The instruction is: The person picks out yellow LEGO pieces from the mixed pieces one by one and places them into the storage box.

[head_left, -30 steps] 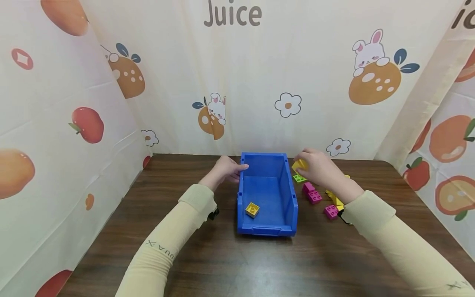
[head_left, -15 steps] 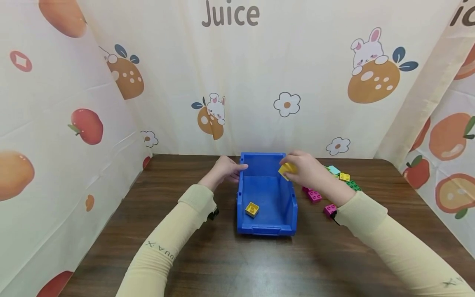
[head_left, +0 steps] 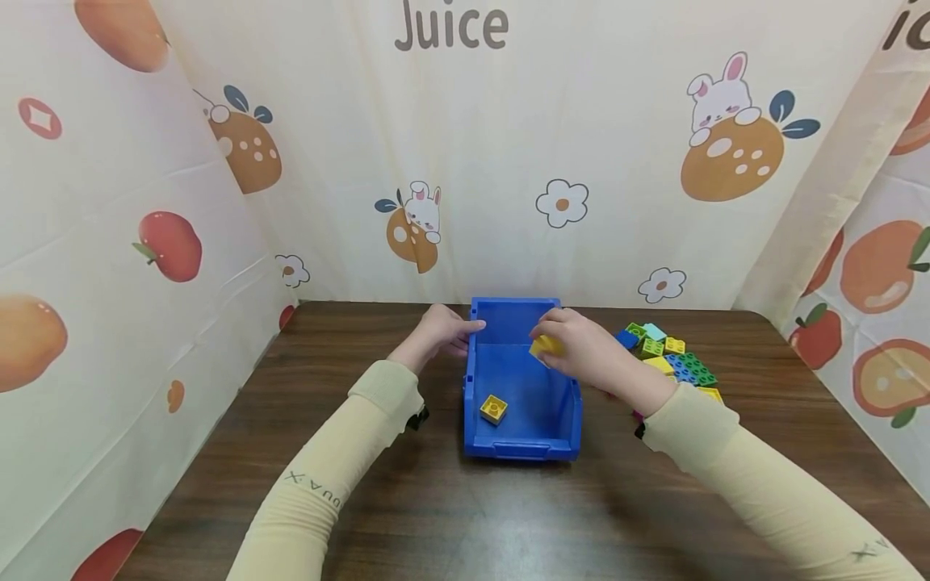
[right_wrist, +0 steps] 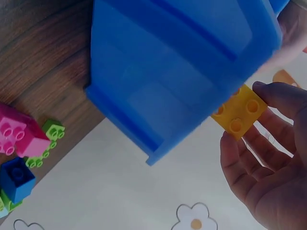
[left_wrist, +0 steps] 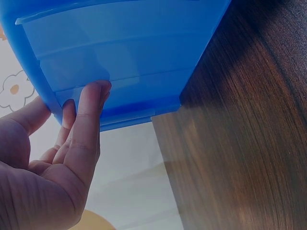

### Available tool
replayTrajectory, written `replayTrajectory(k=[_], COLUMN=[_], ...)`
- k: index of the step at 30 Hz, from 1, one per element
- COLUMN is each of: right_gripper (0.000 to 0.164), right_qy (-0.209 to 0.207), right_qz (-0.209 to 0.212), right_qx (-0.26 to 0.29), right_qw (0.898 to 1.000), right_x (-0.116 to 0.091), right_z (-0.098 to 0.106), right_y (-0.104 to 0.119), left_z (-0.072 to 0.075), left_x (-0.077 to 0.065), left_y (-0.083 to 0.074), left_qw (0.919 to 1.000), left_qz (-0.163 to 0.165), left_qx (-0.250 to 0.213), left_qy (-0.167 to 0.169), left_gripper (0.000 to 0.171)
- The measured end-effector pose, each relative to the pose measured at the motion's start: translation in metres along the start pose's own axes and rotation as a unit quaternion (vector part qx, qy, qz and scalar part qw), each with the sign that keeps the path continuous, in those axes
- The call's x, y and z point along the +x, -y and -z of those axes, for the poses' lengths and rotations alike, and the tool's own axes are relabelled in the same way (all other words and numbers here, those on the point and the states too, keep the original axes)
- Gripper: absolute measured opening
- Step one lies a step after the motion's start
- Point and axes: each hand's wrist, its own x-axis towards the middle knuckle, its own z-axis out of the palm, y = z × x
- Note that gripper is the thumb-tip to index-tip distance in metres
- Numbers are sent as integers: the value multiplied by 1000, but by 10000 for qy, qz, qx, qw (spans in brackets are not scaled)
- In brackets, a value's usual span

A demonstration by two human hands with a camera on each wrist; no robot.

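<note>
A blue plastic bin (head_left: pixel 525 450) stands on the table, with one yellow toy block (head_left: pixel 494 409) lying studs down near its front left. My left hand (head_left: pixel 440 329) holds the bin's left wall toward the back, thumb over the rim; the left wrist view shows its fingers against the outer side. Over the bin's right side, my right hand (head_left: pixel 583 349) pinches a second yellow block (head_left: pixel 545 347) between thumb and fingers. In the right wrist view, this block's studded face (right_wrist: pixel 242 112) shows past the bin's edge, partly hidden by the wall.
Right of the bin lies a loose pile of toy blocks, among them a green one (head_left: pixel 697 369) and a yellow one (head_left: pixel 674 345). Pink blocks (right_wrist: pixel 19 132) sit closer to the bin. A printed curtain (head_left: pixel 617 121) hangs behind the wooden table (head_left: pixel 363 500).
My right hand has carried the yellow block leftward from beside the bin to over its inside, uncovering more of the pile. My left hand and the bin have stayed put.
</note>
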Motion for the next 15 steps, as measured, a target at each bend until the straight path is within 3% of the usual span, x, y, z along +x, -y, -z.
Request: replayTrajectory(k=[15], right_gripper=[20], right_qy=[385], right_qz=[564], right_qx=[-139], right_qw=[9976], right_x=[-2], right_z=[-24], right_y=[14], left_z=[0], left_x=[1], left_y=[0], left_qw=[10000], left_qz=[69], left_qx=[-34], left_qy=[-8], left_gripper=[41])
